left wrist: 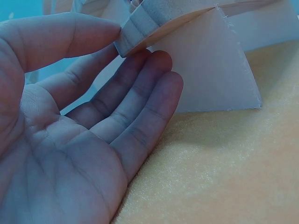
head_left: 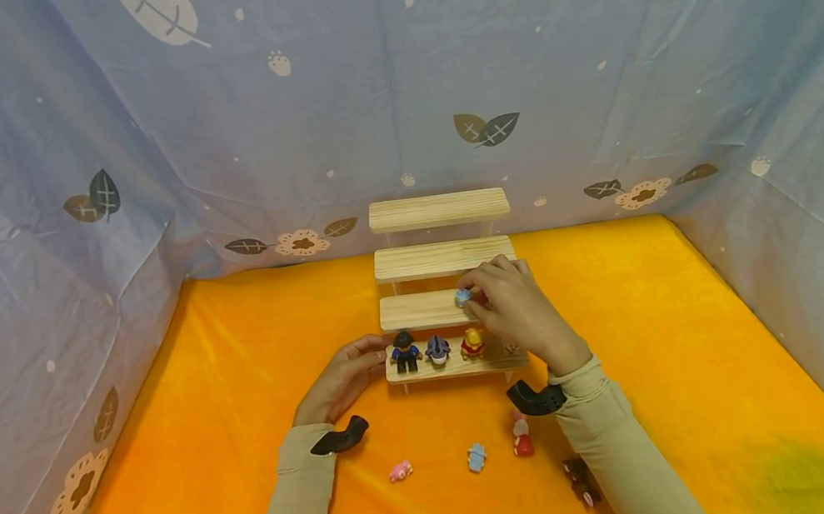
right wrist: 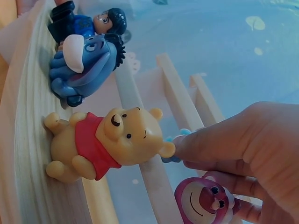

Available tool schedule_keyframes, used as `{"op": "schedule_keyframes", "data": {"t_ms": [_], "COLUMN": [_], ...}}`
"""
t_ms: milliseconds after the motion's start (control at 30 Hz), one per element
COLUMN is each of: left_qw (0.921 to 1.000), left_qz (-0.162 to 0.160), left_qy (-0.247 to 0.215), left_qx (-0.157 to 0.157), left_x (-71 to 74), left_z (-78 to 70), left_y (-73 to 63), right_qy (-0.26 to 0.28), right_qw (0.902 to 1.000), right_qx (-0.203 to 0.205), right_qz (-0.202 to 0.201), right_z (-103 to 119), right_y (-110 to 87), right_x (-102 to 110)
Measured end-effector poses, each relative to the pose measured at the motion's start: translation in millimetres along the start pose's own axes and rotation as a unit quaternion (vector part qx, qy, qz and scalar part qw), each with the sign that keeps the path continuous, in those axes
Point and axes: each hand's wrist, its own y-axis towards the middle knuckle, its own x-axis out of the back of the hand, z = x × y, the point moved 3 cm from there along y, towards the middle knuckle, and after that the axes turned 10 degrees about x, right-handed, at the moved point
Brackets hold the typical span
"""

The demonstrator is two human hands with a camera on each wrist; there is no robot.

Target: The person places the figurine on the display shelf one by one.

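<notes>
A four-step wooden display shelf (head_left: 418, 311) stands before me. My left hand (head_left: 342, 379) holds the left end of its lowest step, the thumb against the board's edge (left wrist: 154, 21) and the fingers curled beneath. Over the right part of the second step, my right hand (head_left: 519, 311) pinches a small light-blue figure (head_left: 463, 296), mostly hidden by the fingers in the right wrist view. Along the lowest step stand a black-haired toy figure (head_left: 405, 353), a blue donkey (head_left: 438, 350), a yellow bear in a red shirt (head_left: 472, 344) and a pink bear (right wrist: 203, 200) below my right fingers.
On the orange cloth (head_left: 241, 350) in front lie a small pink figure (head_left: 400, 470), a light-blue figure (head_left: 476, 457), a rabbit in red (head_left: 522, 436) and a dark brown figure (head_left: 580, 480) beside my right sleeve. Patterned fabric walls (head_left: 334, 89) enclose the back and sides.
</notes>
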Motion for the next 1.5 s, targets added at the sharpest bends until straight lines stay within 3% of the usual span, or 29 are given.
{"op": "schedule_keyframes", "data": {"t_ms": [533, 767, 967, 1067, 1267, 1500], "left_qw": [0.9999, 0.9999, 1.0000, 1.0000, 0.9998, 1.0000], "left_qz": [-0.008, -0.011, -0.006, -0.001, -0.008, 0.001], "left_qy": [-0.006, -0.005, -0.006, -0.005, -0.008, 0.000], "left_qx": [0.005, 0.008, 0.005, 0.003, 0.016, 0.007], "left_x": [-0.4, -0.7, -1.9, -2.1, -1.6, -1.9], "left_z": [0.0, -0.8, -1.7, -1.8, -1.4, -3.3], "left_y": [-0.5, -1.5, -2.3, -1.9, -2.0, -2.5], "right_qy": [0.026, 0.062, 0.104, 0.113, 0.154, 0.176], "right_qw": [0.9996, 0.9974, 0.9878, 0.9837, 0.9780, 0.9658], "right_qx": [0.006, 0.015, 0.072, 0.099, 0.135, 0.190], "right_qz": [0.008, -0.033, -0.091, -0.099, -0.038, 0.021], "right_z": [3.8, 15.0, 31.5, 39.9, 59.9, 84.8], "right_y": [-0.9, -2.0, -2.2, -3.3, -5.7, -8.2], "right_x": [7.0, 19.7, 27.6, 29.3, 27.4, 17.7]}}
